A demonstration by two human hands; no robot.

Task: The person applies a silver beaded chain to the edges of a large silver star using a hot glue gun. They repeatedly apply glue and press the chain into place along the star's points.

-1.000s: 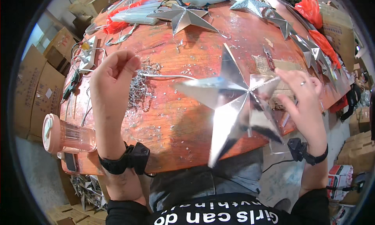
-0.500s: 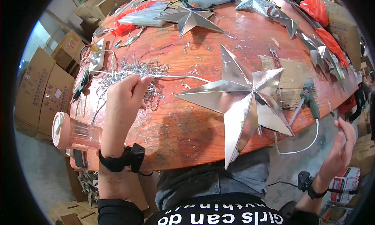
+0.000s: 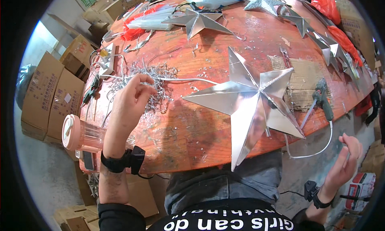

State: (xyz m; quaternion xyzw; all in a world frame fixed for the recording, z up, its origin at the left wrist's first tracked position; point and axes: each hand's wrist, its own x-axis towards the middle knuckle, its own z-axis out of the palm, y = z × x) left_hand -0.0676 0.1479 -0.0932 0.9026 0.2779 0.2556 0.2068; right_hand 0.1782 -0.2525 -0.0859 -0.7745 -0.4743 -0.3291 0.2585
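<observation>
My left hand (image 3: 132,98) hovers at the near edge of a tangled heap of silver tinsel and bead strands (image 3: 160,74). Its fingers are bent, with a gap between the tips, and I make out nothing held. A large shiny silver star (image 3: 250,104) rests on the wooden table, its lowest point jutting past the front edge; a beaded line runs along one upper-right ridge. Off the table's right side, my right hand (image 3: 344,161) is raised with fingers apart and nothing in it. A green glue gun (image 3: 323,100) lies between that hand and the star.
A piece of cardboard (image 3: 308,76) lies under the glue gun. At the left stand a pink-lidded cup (image 3: 82,135), a phone (image 3: 89,161) and a power strip (image 3: 106,64). Smaller silver stars (image 3: 197,23) and clear glue sticks (image 3: 150,22) occupy the far side. Cartons (image 3: 50,92) stack up left.
My left thumb and fingers have parted a little over the tinsel. My right hand has dropped slightly. The whole view has shifted a little; the large star stays in place on the table.
</observation>
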